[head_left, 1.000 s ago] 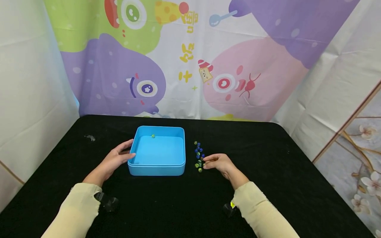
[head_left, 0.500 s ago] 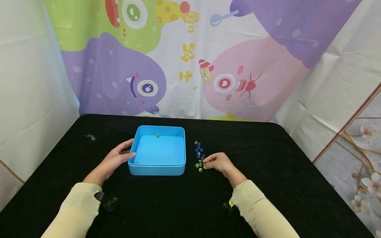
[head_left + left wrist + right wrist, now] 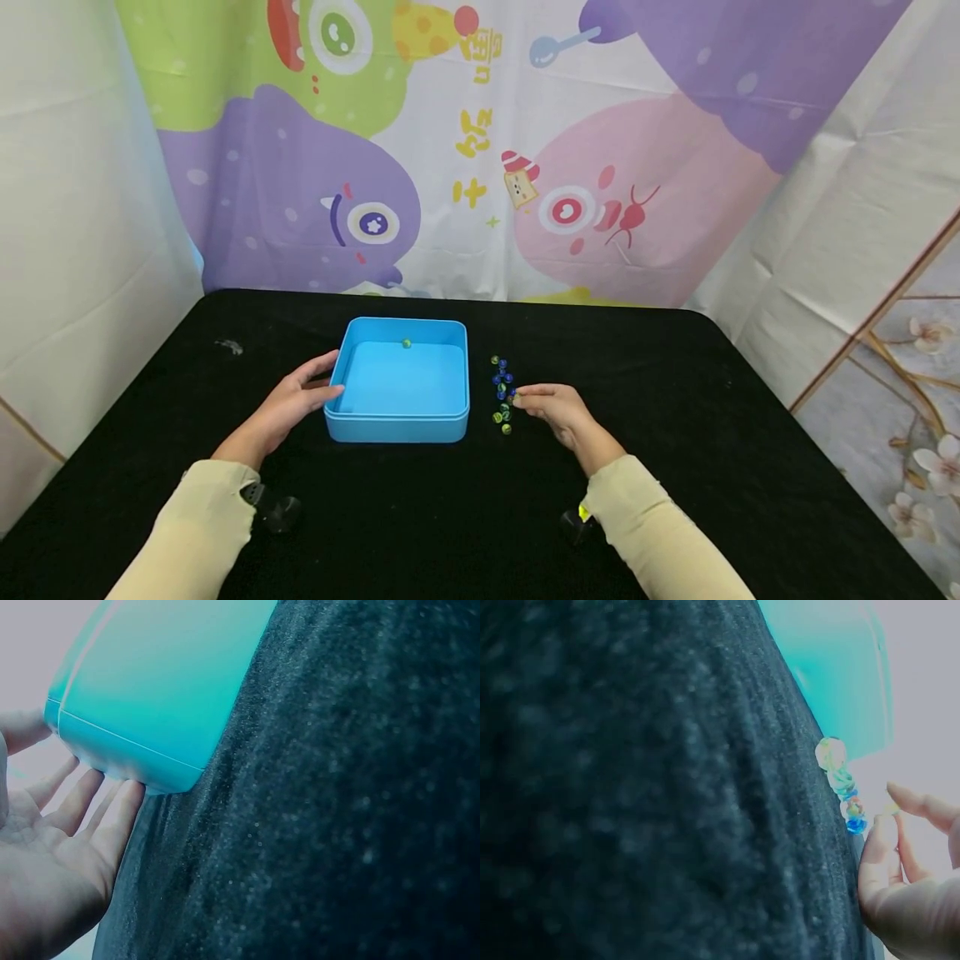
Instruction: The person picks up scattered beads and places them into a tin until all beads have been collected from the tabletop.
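Note:
My left hand (image 3: 292,400) holds the left side of a light blue square box (image 3: 396,429). Its fingers (image 3: 120,817) lie against the outer wall, and the thumb reaches over the rim. Inside the box, near the back wall, is one yellow-green marble (image 3: 407,343). To the right of the box my right hand (image 3: 558,412) pinches a small yellowish marble (image 3: 890,807) between thumb and finger, lifted a little off the cloth. Beside those fingertips a loose row of blue marbles (image 3: 502,379) and yellow-green marbles (image 3: 498,417) lies on the table.
A black cloth (image 3: 420,517) covers the table. A small shiny scrap (image 3: 229,346) lies at the back left. Behind the table hangs a printed curtain (image 3: 465,233) with cartoon figures. Pale sheets (image 3: 817,242) close in both sides.
Inside the box the marble has rolled to the right along the back. My right hand has pinched a marble from the row and raised it slightly. The left hand stays at the box.

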The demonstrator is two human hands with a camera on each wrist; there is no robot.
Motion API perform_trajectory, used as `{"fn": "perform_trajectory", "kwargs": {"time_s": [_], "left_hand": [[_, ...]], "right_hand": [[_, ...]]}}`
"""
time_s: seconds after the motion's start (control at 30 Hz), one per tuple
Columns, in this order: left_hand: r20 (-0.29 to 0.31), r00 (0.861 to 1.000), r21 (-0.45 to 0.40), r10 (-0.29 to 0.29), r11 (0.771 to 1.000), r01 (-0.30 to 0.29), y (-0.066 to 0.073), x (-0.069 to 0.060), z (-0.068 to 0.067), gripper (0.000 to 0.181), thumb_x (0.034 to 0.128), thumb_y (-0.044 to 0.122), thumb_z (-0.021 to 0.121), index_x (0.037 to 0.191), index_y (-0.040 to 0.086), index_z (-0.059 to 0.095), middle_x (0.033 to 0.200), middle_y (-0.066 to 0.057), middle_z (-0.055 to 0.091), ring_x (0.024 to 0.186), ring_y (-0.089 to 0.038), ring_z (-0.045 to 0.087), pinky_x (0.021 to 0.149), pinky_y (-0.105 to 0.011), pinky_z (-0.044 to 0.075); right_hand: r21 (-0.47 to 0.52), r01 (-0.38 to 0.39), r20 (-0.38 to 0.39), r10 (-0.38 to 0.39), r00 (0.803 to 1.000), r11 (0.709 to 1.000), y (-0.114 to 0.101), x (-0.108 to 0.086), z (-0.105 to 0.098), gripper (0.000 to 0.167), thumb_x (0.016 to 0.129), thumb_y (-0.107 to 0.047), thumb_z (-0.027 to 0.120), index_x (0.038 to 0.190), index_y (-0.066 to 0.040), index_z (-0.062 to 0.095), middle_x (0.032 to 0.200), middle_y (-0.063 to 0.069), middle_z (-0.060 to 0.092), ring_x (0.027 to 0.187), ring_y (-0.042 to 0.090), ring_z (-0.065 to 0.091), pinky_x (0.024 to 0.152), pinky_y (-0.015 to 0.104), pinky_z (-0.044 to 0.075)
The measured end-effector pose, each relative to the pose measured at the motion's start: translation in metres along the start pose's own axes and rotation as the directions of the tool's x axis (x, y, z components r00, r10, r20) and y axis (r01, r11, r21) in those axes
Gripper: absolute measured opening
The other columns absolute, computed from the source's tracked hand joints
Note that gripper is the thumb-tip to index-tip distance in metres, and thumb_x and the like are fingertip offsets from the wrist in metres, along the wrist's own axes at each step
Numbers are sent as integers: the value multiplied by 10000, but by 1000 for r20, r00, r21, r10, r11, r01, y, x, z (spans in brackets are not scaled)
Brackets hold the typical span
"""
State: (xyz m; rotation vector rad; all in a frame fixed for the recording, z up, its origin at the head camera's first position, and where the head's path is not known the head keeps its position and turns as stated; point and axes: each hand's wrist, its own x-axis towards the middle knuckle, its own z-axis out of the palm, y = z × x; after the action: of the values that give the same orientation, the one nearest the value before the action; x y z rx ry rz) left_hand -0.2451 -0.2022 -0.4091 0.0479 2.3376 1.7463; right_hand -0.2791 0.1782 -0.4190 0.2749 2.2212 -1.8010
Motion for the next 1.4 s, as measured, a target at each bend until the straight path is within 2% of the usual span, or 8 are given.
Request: {"fn": "perform_trajectory", "kwargs": {"time_s": [0.27, 0.4, 0.63, 0.9, 1.07, 1.27, 1.4], "left_hand": [[0, 1000, -4, -7, 1000, 7, -2, 1, 1, 684, 954, 252, 525, 1500, 118, 136, 1501, -219, 151, 1318, -427, 240, 1035, -593, 240], [-3, 1000, -9, -6, 1000, 6, -3, 2, 1, 680, 954, 245, 524, 1500, 118, 139, 1505, -207, 146, 1318, -424, 240, 1035, -590, 244], [1, 1000, -17, -12, 1000, 12, -1, 2, 1, 673, 959, 236, 517, 1501, 120, 135, 1506, -207, 143, 1314, -424, 246, 1035, -587, 247], [-6, 1000, -15, -13, 1000, 13, -1, 2, 3, 673, 958, 246, 521, 1500, 121, 142, 1504, -210, 145, 1313, -424, 245, 1034, -585, 252], [-11, 1000, -8, -19, 1000, 18, 0, 3, 2, 677, 957, 254, 519, 1500, 121, 139, 1505, -217, 140, 1316, -431, 235, 1034, -586, 249], [-12, 1000, -5, -18, 1000, 18, 1, 2, 2, 673, 959, 245, 514, 1500, 117, 136, 1504, -220, 138, 1315, -434, 235, 1033, -587, 250], [-12, 1000, -7, -16, 1000, 16, 2, 2, 2, 674, 959, 241, 516, 1501, 118, 134, 1502, -221, 139, 1314, -433, 235, 1033, -584, 254]], "right_hand": [[111, -52, 7, 51, 999, 992, -2, 3, -2, 307, 801, -121, 728, 1084, -23, 663, 846, -12, 673, 652, 36, 594, 540, 106, 459], [155, -52, 15, 50, 999, 987, -6, 6, -4, 327, 805, -116, 724, 1105, -11, 649, 782, -36, 656, 614, 14, 585, 572, 105, 482], [191, -24, 15, 21, 1000, 981, -14, 9, -8, 377, 800, -98, 723, 1147, 12, 625, 871, -20, 667, 697, 49, 597, 743, 189, 515], [239, 16, -2, -16, 1000, 971, -30, 8, -7, 421, 813, -110, 714, 1198, 11, 595, 979, -8, 647, 794, 75, 592, 963, 317, 428], [273, 30, -20, -25, 999, 962, -39, 7, -2, 378, 802, -110, 727, 1150, -4, 627, 958, -4, 659, 809, 91, 605, 989, 336, 405], [283, 30, -5, -29, 1000, 959, -49, 6, 7, 382, 802, -114, 727, 1158, -15, 630, 999, 15, 656, 811, 90, 612, 1000, 335, 392], [286, 50, 1, -52, 999, 957, -55, 6, 13, 372, 805, -101, 721, 1152, -4, 629, 1055, 45, 646, 960, 177, 590, 1020, 365, 371]]}}
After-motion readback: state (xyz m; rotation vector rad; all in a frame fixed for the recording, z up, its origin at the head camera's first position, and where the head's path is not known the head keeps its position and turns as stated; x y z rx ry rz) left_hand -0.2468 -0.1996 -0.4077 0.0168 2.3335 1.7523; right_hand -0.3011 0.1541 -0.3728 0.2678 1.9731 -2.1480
